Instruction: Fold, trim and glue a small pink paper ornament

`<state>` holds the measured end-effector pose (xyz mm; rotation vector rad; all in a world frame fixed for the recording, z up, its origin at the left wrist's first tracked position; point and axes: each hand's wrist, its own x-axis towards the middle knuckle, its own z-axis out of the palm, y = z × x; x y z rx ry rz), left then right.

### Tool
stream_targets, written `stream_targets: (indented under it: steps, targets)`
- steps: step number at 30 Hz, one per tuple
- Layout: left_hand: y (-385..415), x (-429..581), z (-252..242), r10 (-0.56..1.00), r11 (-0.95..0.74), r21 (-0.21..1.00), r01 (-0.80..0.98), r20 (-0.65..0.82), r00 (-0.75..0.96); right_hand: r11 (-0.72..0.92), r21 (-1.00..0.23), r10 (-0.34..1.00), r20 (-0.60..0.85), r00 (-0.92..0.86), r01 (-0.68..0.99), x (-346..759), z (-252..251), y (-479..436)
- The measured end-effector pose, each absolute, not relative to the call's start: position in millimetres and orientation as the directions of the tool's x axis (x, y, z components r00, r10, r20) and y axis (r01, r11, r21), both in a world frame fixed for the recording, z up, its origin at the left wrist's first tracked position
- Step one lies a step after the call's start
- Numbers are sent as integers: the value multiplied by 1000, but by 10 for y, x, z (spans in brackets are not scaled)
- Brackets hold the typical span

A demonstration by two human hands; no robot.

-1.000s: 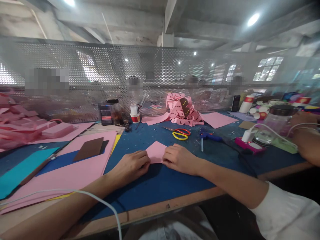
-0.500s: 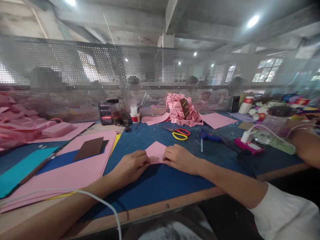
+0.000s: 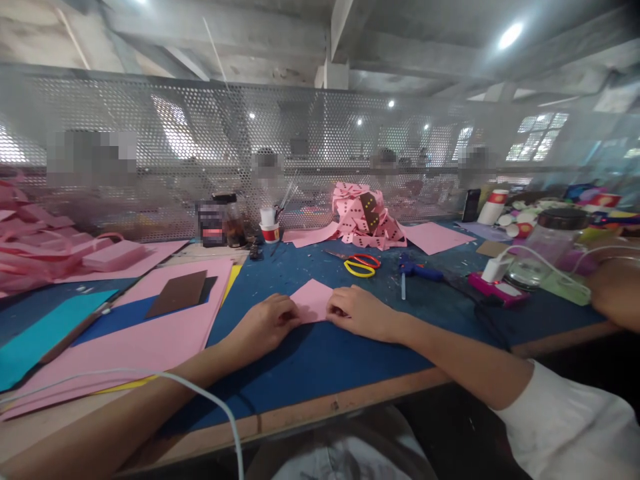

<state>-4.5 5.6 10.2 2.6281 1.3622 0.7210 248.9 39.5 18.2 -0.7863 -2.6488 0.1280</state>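
Note:
A small pink sheet piece lies on the blue mat in front of me. My left hand has its fingers curled and presses on the piece's left edge. My right hand is curled too and pinches the piece's right edge. Both hands rest on the mat, with the pink piece between them.
Large pink sheets with a brown card lie at left. Scissors, a blue glue gun, a heap of pink dotted boxes and jars stand behind. Another person's arm rests at right. A mesh screen closes the back.
Both hands stay on the pink piece with only slight shifts of the fingers. The view has tilted a little, so everything sits slightly higher in the picture.

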Motion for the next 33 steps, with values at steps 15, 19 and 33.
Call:
stream_targets:
  steps: [15,19,33]
  targets:
    - [129,-89,124,915,-404,442,801,208,347,711,-284,702,234,-673,643,2492,180,457]
    - [154,-134,180,924,-378,475,795,136,358,707,-289,705,230,-670,645,2494,191,460]
    - [247,-468,360,911,-311,509,803,-83,405,696,-301,715,211,-666,652,2504,175,477]
